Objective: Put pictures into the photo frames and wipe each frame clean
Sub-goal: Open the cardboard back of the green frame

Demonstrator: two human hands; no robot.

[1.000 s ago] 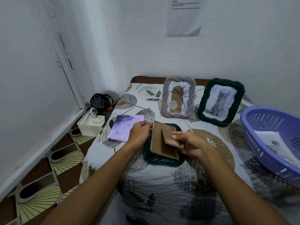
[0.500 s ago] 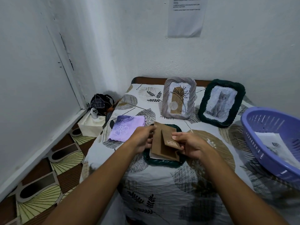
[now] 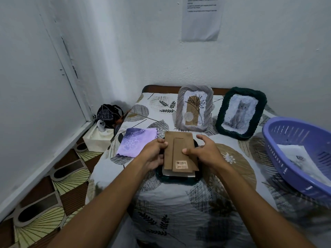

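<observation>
A dark green woven frame (image 3: 179, 180) lies face down on the table, a white picture edge (image 3: 176, 174) showing under its brown cardboard back (image 3: 176, 149). My left hand (image 3: 154, 154) grips the back's left edge. My right hand (image 3: 206, 153) holds its right side, thumb pressed on the stand flap, fingers spread over the right edge. Behind stand a grey woven frame (image 3: 195, 109) with a plant picture and a dark green frame (image 3: 240, 113) with a cat picture. A purple cloth (image 3: 136, 142) lies to the left.
A purple plastic basket (image 3: 302, 158) with loose pictures (image 3: 295, 154) sits at the right. The table (image 3: 179, 199) carries a leaf-patterned cover and stands in a wall corner. A white box (image 3: 99, 138) and a black bag (image 3: 107, 114) sit on the floor at left.
The cardboard back, tilted up on its left edge before, now lies flat over the frame. The raised stand flap has been pressed down flat under my right thumb.
</observation>
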